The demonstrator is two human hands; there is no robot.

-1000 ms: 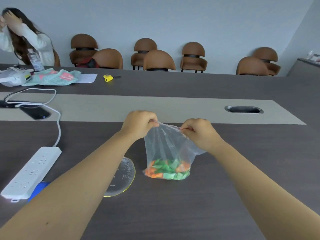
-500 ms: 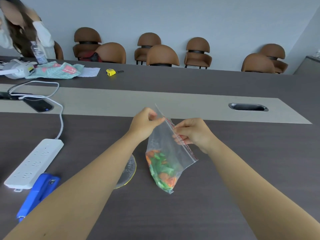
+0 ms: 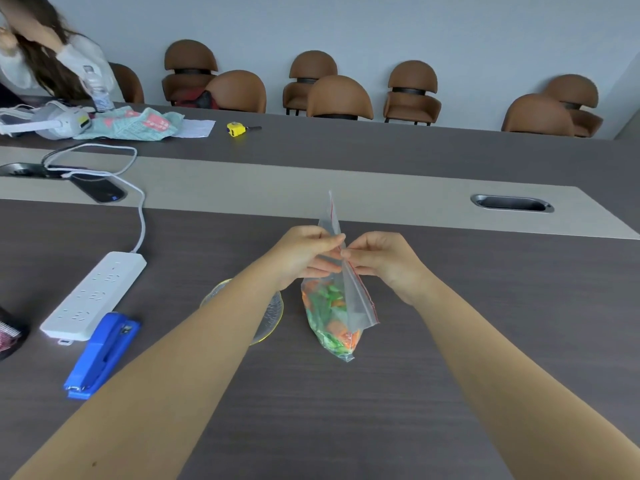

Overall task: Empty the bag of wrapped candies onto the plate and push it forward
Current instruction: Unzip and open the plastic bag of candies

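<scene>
Both hands pinched the bag's red-striped zip edge at the centre of the frame, left hand [image 3: 304,258] and right hand [image 3: 377,259] fingertip to fingertip. A sudden tug could, I judged, burst the seal and scatter candies onto the table [image 3: 485,341], missing the plate [image 3: 273,313]. The bag [image 3: 337,306] was clear, hanging tilted, green and orange candies [image 3: 330,313] bunched low, just right of the plate.
</scene>
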